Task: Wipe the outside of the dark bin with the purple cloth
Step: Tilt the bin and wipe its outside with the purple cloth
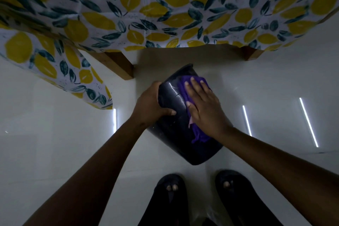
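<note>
A dark bin lies tilted on its side just below the centre of the view, above a pale glossy floor. Its wider end points toward five o'clock, near the person's feet, and its narrower end toward twelve o'clock, close to the table.

A purple cloth is spread along the bin's upper right side. The right hand lies flat and open on top of it, fingers stretched toward twelve o'clock, pressing the cloth against the bin. A loose tail of the cloth hangs out below the wrist at about five o'clock from the hand.

The left hand is closed around the bin's left side at nine o'clock, thumb across the front of the bin and fingers wrapped behind it.

At twelve o'clock a table covered by a tablecloth with yellow lemons and dark leaves fills the top of the view, its edge hanging just above the bin. One wooden table leg stands at eleven o'clock, just beside the bin's narrow end; another is at two o'clock, well apart.

At six o'clock, two feet in dark sandals stand near the bin's wide end. Bright strips of reflected light streak the floor at three o'clock.
</note>
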Motion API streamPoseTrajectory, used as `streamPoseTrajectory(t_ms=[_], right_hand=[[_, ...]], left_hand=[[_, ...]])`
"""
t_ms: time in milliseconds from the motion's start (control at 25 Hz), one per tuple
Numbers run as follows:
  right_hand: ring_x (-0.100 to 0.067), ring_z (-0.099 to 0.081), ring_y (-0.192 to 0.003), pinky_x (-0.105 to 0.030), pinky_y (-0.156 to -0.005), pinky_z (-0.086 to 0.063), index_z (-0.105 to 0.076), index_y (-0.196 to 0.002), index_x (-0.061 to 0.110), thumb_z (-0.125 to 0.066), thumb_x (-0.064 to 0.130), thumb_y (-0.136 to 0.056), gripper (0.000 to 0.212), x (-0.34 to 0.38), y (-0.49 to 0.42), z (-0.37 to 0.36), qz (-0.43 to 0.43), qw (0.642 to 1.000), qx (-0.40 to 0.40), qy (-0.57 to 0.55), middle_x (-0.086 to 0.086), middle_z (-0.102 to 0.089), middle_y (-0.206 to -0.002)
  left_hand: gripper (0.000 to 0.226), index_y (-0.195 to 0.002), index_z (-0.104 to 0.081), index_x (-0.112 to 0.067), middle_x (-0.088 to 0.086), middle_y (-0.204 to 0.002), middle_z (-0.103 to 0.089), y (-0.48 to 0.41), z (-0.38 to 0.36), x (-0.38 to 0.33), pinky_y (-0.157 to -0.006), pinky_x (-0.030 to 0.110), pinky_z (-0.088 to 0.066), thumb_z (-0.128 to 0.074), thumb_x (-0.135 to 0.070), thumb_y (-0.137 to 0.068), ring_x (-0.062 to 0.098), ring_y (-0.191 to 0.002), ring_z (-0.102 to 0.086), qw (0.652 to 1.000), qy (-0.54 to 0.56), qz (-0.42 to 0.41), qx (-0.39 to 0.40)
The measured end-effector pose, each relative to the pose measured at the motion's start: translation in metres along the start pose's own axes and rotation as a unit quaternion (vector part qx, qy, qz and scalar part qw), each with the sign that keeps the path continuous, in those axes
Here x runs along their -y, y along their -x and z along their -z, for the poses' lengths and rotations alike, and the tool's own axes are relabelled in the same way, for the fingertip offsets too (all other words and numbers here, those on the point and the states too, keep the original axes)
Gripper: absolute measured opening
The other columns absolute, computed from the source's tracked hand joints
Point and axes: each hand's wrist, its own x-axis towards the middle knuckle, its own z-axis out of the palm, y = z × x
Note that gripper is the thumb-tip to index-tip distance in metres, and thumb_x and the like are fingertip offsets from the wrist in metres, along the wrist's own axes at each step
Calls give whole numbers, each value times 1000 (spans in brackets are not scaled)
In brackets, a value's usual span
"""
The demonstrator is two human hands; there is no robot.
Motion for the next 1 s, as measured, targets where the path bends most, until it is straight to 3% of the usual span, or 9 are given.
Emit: streamPoseTrajectory(t_ms=[80, 160, 320, 400, 560, 640, 720, 840, 1000], right_hand=[[-25, -30, -144, -41, -115, -32, -19, -153, 19, -31, 40, -101, 57, -20, -1, 3, -116, 988, -7, -103, -5, -27, -159], [-23, -28, -145, -39, -116, -31, -15, -154, 22, -33, 40, -101, 59, -25, 27, 1, -153, 983, 10, -106, -2, -24, -160], [-29, -13, -149, -46, -115, -22, -6, -154, 27, -28, 40, -99, 61, 7, 52, -6, 47, 998, 17, 39, 1, -13, -163], [-27, -14, -149, -43, -116, -19, -8, -154, 26, -27, 37, -100, 59, 12, 16, -6, 71, 997, 16, 39, 0, -14, -163], [-22, -30, -144, -43, -117, -30, -18, -154, 22, -32, 30, -102, 54, -23, -18, -6, -139, 972, 28, -188, -3, -27, -159], [-21, -23, -147, -42, -119, -27, -13, -154, 25, -31, 33, -102, 56, -22, 17, -9, -137, 979, 45, -145, -1, -21, -161], [-23, -11, -150, -43, -119, -21, -7, -154, 27, -27, 38, -100, 59, 2, 52, -9, -58, 996, 46, -45, 2, -12, -163], [-30, -9, -149, -44, -116, -14, -9, -155, 24, -30, 35, -99, 60, 14, 48, -9, 56, 995, 5, 87, 0, -9, -163], [-27, -4, -150, -44, -118, -12, -4, -155, 24, -30, 33, -100, 61, -4, 11, 11, 39, 994, -12, 103, -1, -2, -164]], left_hand=[[85, -129, -40, -21, -6, -123, -53, 5, 1, 8, -91, 27, -45, -89, -30, -60, 11, -109, -50, 1000, 12, 26, 2], [83, -126, -41, -22, -10, -115, -52, 9, 4, 14, -88, 25, -46, -89, -29, -59, 11, -106, -51, 999, 21, 36, 4], [72, -116, -44, -25, -10, -110, -53, 14, 5, 19, -81, 19, -46, -89, -25, -60, 11, -103, -51, 999, 29, 31, 21], [71, -113, -43, -27, -10, -108, -54, 18, 7, 22, -73, 11, -43, -90, -22, -60, 10, -102, -51, 998, 36, 39, 16], [68, -108, -46, -24, -11, -99, -57, 31, 9, 26, -65, 10, -42, -91, -19, -57, 11, -93, -54, 997, 46, 66, -4], [67, -106, -48, -22, -17, -93, -57, 34, 11, 29, -63, 9, -41, -91, -16, -55, 7, -88, -55, 995, 60, 79, -1], [66, -106, -50, -22, -21, -92, -56, 32, 12, 29, -62, 8, -42, -91, -15, -55, 0, -84, -54, 995, 67, 76, 10], [62, -108, -51, -21, -21, -94, -58, 22, 11, 17, -63, 8, -45, -89, -17, -60, -5, -86, -55, 995, 81, 47, 25], [54, -109, -51, -19, -18, -95, -60, 1, 9, 3, -60, 3, -49, -85, -15, -67, -6, -86, -57, 991, 129, 32, 26]])
